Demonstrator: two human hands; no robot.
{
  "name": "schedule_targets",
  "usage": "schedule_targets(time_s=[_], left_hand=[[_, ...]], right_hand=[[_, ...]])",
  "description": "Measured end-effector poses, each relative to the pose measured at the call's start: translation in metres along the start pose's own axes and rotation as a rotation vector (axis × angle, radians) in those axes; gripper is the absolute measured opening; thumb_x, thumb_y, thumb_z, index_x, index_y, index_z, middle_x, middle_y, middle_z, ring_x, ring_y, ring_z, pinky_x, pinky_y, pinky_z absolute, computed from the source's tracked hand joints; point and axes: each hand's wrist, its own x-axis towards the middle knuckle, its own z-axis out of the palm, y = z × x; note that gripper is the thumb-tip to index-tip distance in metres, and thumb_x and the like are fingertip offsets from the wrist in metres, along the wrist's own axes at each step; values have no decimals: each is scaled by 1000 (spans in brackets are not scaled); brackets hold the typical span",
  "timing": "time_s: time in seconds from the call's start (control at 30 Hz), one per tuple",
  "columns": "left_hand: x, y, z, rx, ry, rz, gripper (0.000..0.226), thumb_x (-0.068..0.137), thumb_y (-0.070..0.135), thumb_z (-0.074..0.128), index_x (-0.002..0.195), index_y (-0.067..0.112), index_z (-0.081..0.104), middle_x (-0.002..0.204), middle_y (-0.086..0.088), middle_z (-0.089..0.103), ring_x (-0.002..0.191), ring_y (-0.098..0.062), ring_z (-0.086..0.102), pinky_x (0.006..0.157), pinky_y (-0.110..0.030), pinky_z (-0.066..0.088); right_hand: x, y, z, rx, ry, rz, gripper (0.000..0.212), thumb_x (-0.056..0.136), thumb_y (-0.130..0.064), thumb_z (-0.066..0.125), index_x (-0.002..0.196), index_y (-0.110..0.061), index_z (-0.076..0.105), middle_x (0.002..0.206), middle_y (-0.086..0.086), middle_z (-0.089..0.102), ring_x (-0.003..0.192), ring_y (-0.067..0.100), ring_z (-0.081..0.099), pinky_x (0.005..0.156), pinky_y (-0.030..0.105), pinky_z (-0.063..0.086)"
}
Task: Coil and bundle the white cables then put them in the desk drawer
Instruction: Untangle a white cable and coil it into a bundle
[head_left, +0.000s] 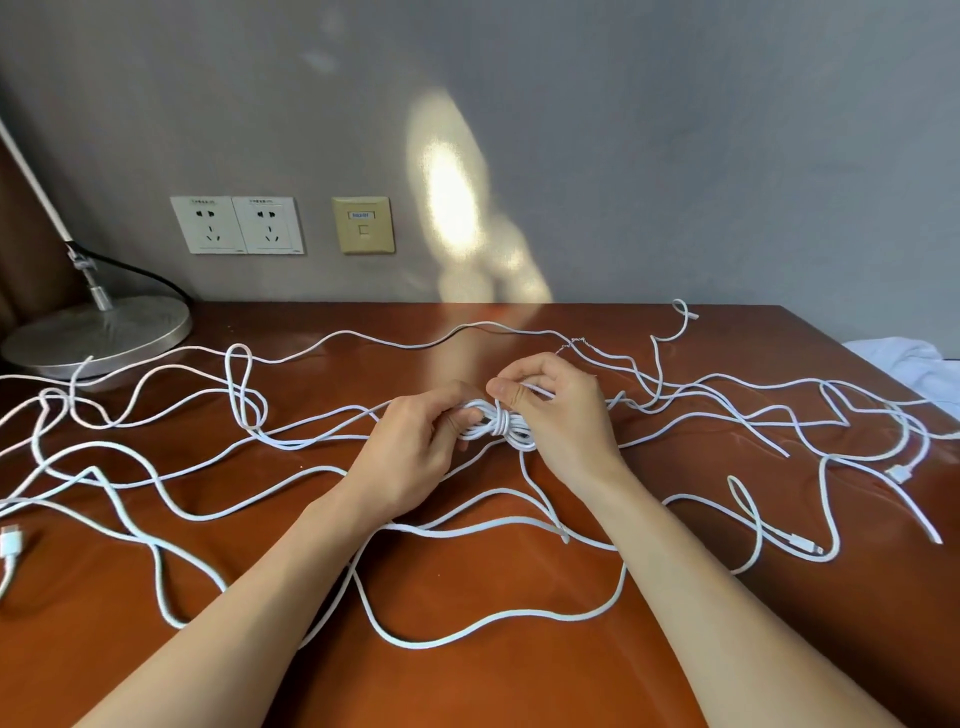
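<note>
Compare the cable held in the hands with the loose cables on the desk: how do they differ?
The held cable is wound into a bundle; the loose cables sprawl in open loops. The left hand and right hand grip the held cable; the loose cables lie on the desk. All are white.

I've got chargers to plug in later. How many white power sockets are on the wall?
2. The left socket and the right socket sit side by side; the beige plate to their right looks like a data port.
</note>
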Motion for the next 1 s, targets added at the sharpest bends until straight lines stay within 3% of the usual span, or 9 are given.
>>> schedule_targets(time_s=[0.07,0.17,0.27,0.37,0.53,0.83,0.9,1.0], left_hand=[[0,0,-1,3,12,-1,18,105,12,54,96,23,65,71,7,63,66,-15,60,64,-25,45],[0,-1,-1,11,26,3,19,105,11,55,95,23,65,71,8,63,66,-13,60,64,-22,44],[0,0,-1,15,27,-4,18,105,11,55,96,21,67,71,6,64,67,-15,60,63,-19,42],[0,0,-1,19,23,-9,18,105,11,55,95,20,66,71,5,64,67,-16,60,62,-19,42],[0,1,-2,17,37,-1,19,105,11,55,95,23,65,71,6,64,66,-15,59,62,-20,42],[1,-3,-1,18,41,-3,15,105,12,54,99,17,67,76,5,66,73,-18,65,71,-38,51],[1,-4,-1,14,39,0,15,105,13,54,99,18,66,77,4,67,74,-19,65,71,-37,51],[1,-5,0,24,37,12,15,105,13,54,97,18,65,77,5,66,73,-18,63,69,-35,50]], right_hand=[[-1,-1,-1,4,-9,19,17,87,-26,83,100,-25,72,93,-12,74,92,2,70,80,19,55],[-1,-4,0,36,14,91,42,84,-27,85,121,-29,66,106,-12,70,96,-7,66,76,9,51],[-1,-5,2,51,76,145,67,81,-30,88,139,-34,54,113,-7,66,106,0,63,82,12,49],[0,-7,2,66,111,162,76,78,-31,90,142,-36,49,110,-7,69,99,0,67,74,10,50],[-1,-7,5,101,151,160,76,75,-26,92,138,-33,49,87,-6,77,87,3,73,87,27,58],[-2,-10,4,208,79,228,69,80,-24,89,136,-23,48,81,-17,78,91,-2,72,91,21,49],[-2,-8,4,227,79,237,65,79,-24,90,131,-21,51,79,-18,77,92,-1,71,87,17,49],[-2,-7,4,243,67,232,52,81,-20,88,122,-15,59,76,-18,75,81,-3,73,68,10,51]])
